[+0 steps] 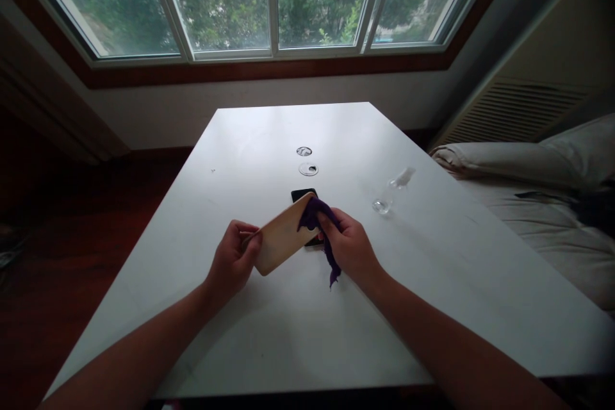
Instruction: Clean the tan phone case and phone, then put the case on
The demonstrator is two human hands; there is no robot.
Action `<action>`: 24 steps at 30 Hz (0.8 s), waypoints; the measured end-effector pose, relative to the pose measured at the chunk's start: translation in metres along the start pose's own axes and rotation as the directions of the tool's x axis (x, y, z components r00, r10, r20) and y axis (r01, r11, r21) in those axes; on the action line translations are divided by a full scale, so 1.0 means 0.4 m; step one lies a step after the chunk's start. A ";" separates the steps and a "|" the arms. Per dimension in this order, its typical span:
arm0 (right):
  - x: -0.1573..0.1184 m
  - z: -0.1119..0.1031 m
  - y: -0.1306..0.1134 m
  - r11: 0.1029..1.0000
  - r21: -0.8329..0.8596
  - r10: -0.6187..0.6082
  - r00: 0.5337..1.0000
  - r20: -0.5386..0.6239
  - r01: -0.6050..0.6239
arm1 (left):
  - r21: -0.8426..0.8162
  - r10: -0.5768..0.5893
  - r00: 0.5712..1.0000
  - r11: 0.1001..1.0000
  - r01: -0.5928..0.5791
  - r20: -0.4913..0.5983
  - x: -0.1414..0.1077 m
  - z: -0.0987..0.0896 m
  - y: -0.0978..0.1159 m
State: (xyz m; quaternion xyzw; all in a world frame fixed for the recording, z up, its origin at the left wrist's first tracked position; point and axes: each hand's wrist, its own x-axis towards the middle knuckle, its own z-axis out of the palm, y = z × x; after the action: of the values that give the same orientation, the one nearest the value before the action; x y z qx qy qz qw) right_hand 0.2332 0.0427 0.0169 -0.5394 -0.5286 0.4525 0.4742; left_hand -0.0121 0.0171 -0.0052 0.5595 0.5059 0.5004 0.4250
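Presently in the hands: one tan case, flat, rectangular, round-cornered, shaped like a phone cover, raised above the middle of the white tabletop and slanting up toward the right.

Left hand: grasping the case at its lower left end, thumb on the upper face, fingers curled at the edge.

Right hand: grasping a purple cloth, which is bunched under the thumb and lies against the case's upper right end; one ragged tail of it hangs below the hand.

Beneath the case: one black phone, flat on the tabletop, partly hidden, its far end showing.

Beyond the phone: two round fittings, a nearer pale disc and a farther metallic-looking one, set close together, not touching.

To the right, apart from the hands: one small clear bottle, whitish at the far end; whether upright or lying, cannot tell.

Surroundings: a window with trees outside; pale bedding at right.
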 end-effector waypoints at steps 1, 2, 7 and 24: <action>-0.001 0.001 0.000 1.000 0.006 -0.002 1.000 -0.011 0.002 | -0.014 -0.019 1.000 1.000 0.020 0.021 0.004 0.000 0.004; -0.001 0.002 0.000 1.000 0.016 0.000 1.000 -0.022 0.001 | -0.026 -0.034 0.998 0.999 0.035 0.047 0.009 0.000 0.007; 0.000 0.005 -0.007 0.993 0.117 0.029 0.997 -0.068 -0.021 | -0.026 -0.086 0.969 0.995 0.095 0.229 0.016 0.002 0.011; -0.028 0.052 -0.015 0.978 0.131 0.125 0.960 0.253 -0.162 | 0.197 0.069 0.961 0.972 -0.125 0.269 -0.048 0.004 0.019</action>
State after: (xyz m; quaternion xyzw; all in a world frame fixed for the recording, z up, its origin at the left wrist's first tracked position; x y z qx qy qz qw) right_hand 0.2114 0.0320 0.0198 -0.4795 -0.5065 0.5869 0.4112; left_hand -0.0091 -0.0028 -0.0003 0.6869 0.4679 0.3860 0.4003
